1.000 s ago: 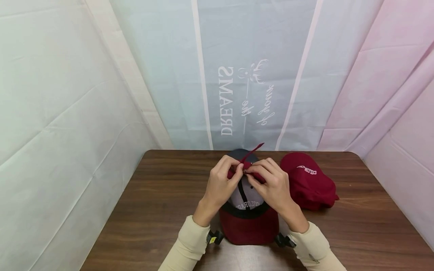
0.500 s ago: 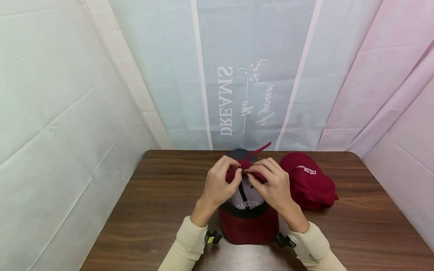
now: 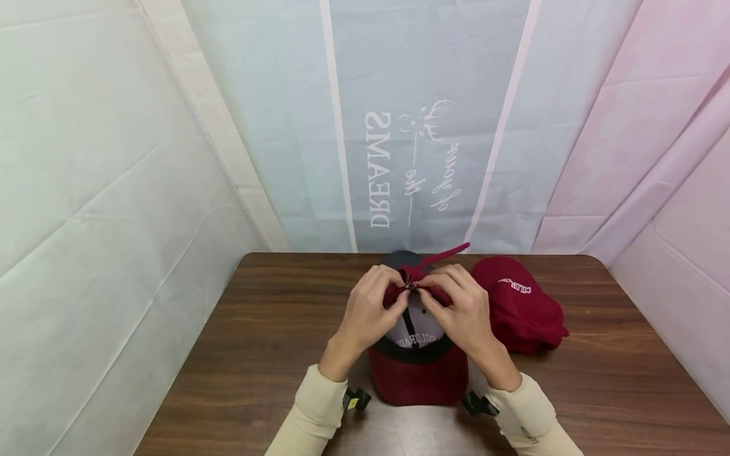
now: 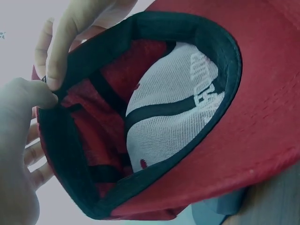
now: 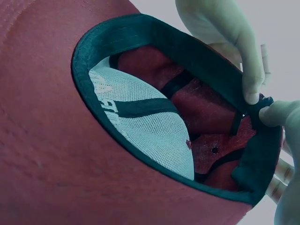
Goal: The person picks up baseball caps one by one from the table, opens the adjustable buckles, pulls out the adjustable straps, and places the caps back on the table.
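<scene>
A dark red cap [image 3: 419, 383] is tilted with its inside facing up, its brim toward the person. The left hand [image 3: 369, 310] pinches the back band on one side, and the right hand [image 3: 461, 308] pinches it on the other, fingertips nearly meeting. A thin red strap [image 3: 447, 254] sticks out past the fingers to the upper right. Inside the cap, the left wrist view shows a black sweatband [image 4: 164, 26] and a pale mesh panel [image 4: 159, 131]. In the right wrist view both thumbs press near the band's joint; the fastening itself is mostly covered.
Another dark red cap [image 3: 516, 310] with white lettering lies to the right on the wooden table [image 3: 256, 354]. Just behind the hands is a dark grey cap [image 3: 402, 258], partly hidden. Pale printed cloth [image 3: 422, 63] hangs behind the table, with white cloth at the sides.
The strap's loose end has swung right and stretches farther out. The brim has risen slightly in the head view, while both hands keep their pinch with small finger shifts.
</scene>
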Tool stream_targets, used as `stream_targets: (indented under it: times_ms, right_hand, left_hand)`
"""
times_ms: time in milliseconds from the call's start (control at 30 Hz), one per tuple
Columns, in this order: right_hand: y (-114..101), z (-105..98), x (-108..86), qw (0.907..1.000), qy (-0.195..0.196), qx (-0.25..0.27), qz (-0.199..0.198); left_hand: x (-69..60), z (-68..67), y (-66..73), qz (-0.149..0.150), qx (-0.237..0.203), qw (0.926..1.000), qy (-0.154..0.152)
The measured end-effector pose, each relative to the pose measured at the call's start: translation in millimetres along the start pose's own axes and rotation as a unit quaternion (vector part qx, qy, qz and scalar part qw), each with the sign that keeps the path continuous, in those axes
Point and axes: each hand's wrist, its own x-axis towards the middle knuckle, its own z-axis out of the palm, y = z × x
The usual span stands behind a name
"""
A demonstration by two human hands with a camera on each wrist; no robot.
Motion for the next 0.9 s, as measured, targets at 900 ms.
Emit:
stream_targets:
  times_ms: [900]
  right_hand:
    - [-2.5,2.6,-1.1,0.9988,-0.005,-0.035,-0.033]
  left_hand:
    - [1.7,-2.2,6.1,0.019,-0.024,0.9992,0.025]
